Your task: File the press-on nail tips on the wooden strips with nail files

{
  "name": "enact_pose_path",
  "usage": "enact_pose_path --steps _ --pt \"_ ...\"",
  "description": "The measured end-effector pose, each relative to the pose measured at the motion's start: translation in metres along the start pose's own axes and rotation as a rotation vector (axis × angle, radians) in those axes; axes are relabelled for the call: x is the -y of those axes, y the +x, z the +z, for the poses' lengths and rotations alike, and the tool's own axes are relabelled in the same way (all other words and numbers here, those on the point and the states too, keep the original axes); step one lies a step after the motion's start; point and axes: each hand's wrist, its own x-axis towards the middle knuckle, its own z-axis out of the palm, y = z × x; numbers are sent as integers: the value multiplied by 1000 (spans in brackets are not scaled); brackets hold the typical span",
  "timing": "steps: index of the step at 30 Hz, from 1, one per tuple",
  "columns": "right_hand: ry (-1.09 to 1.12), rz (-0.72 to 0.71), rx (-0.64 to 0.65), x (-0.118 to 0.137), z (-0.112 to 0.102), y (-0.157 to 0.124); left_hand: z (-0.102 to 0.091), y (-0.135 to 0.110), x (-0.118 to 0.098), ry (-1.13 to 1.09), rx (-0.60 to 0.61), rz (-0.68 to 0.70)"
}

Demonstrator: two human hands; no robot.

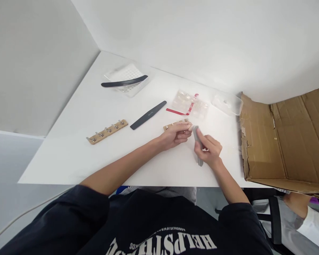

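My right hand [209,147] is wrapped round a grey nail file [201,162], its upper end beside my left fingertips. My left hand [177,134] pinches a small pale piece [191,127], which looks like a nail tip, against the file's end. Behind that hand, a wooden strip with metal clips [168,126] is partly hidden. A second wooden strip [106,133] with several clips lies further left. Between the strips and the back wall rests a dark nail file [149,115].
A curved black file [124,82] lies across a clear plastic box [134,92] at back left. Clear packs with a red strip [175,111] lie behind my hands, beside a clear plastic case [227,103]. An open cardboard box [266,156] stands at right; another person's arm [297,204] shows below it.
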Motion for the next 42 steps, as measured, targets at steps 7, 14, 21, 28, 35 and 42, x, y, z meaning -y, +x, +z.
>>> enact_pose_path --steps 7,14,21,28,35,42 --pt "14 -22 -7 0 0 2 -4 1 2 26 12 5" --pt "46 -13 -4 1 0 2 -4 2 3 53 6 31" --pt "3 54 4 -1 0 0 -2 0 3 86 -17 51" --pt "60 50 -47 0 0 4 -4 1 3 145 2 72" --pt "-3 131 -3 -3 -1 3 -5 2 1 185 -1 79" --pt "-55 102 6 -8 0 -1 -5 2 2 191 4 79"
